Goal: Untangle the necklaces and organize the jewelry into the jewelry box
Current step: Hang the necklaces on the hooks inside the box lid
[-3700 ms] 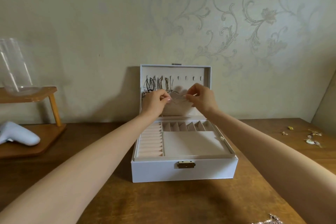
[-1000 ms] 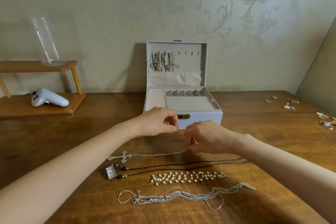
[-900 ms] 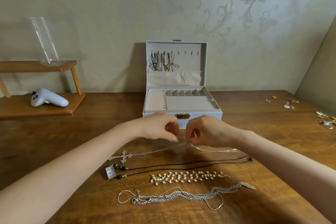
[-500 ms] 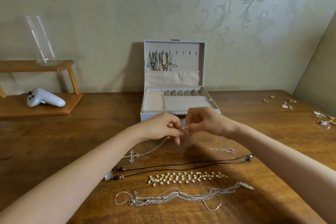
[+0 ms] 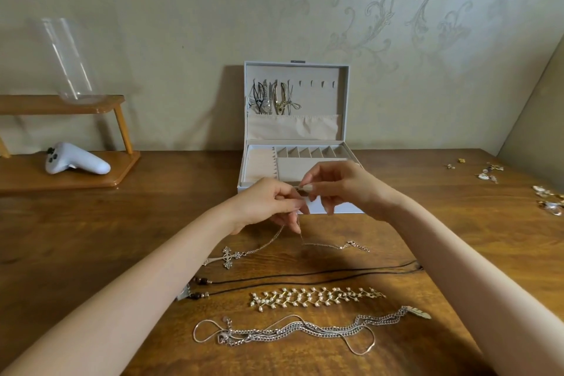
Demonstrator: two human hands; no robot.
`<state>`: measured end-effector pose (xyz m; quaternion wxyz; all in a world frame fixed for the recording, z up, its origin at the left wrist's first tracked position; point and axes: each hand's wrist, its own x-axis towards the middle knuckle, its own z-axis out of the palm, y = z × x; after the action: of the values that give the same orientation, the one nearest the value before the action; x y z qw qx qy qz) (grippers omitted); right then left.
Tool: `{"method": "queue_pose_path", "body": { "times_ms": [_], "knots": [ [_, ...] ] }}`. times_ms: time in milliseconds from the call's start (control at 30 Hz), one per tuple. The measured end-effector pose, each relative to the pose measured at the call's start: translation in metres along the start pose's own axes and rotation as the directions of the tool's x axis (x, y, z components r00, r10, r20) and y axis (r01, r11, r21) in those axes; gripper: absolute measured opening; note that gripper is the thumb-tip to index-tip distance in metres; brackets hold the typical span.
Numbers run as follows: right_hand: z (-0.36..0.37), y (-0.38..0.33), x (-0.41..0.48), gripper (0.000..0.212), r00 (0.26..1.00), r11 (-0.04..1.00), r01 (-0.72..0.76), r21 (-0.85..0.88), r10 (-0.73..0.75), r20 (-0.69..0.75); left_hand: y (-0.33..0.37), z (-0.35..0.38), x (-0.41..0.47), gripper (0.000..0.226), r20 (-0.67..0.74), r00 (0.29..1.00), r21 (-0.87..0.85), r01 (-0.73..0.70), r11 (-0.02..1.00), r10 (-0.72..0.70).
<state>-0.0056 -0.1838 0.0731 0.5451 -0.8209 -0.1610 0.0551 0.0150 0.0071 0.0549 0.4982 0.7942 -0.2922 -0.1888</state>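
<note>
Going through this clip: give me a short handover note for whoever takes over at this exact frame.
Left hand: pinches the thin silver chain necklace with a cross pendant, lifted in front of the open white jewelry box.
Right hand: pinches the same chain close by; cross and far end lie on the wooden table.
Done: several necklaces hang on the lid hooks.
Left: this chain, the black cord necklace with beads, the pearl-and-gold lattice necklace, the silver multi-chain necklace, and small loose pieces at the table's right.
</note>
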Motion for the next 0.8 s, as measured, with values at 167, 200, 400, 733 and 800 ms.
{"method": "queue_pose_path", "body": {
  "times_ms": [167, 200, 400, 733, 800],
  "knots": [
    [0.007, 0.002, -0.005, 0.04, 0.993, 0.997, -0.066, -0.045, 0.07, 0.094, 0.003, -0.006, -0.001, 0.017, -0.042, 0.997, -0.017, 0.064, 0.998, -0.064],
    [0.01, 0.003, -0.004, 0.041, 0.992, 0.993, -0.067, -0.094, 0.076, 0.097, 0.003, -0.007, -0.002, 0.016, -0.05, 0.996, -0.006, 0.072, 0.997, -0.072],
    [0.028, 0.008, -0.002, 0.026, 0.984, 0.996, -0.074, -0.049, 0.081, 0.161, 0.003, -0.006, -0.002, 0.015, -0.104, 0.994, -0.052, 0.036, 0.998, -0.041],
    [-0.004, 0.001, -0.01, 0.012, 0.992, 0.997, -0.066, -0.04, 0.07, 0.105, 0.011, -0.007, -0.004, 0.012, -0.046, 0.999, -0.097, 0.002, 0.995, -0.006],
    [-0.01, -0.002, -0.011, 0.019, 0.996, 0.998, -0.054, -0.019, 0.055, 0.07, 0.011, -0.008, -0.005, 0.012, -0.017, 1.0, -0.106, 0.005, 0.994, -0.007]
  ]
}}
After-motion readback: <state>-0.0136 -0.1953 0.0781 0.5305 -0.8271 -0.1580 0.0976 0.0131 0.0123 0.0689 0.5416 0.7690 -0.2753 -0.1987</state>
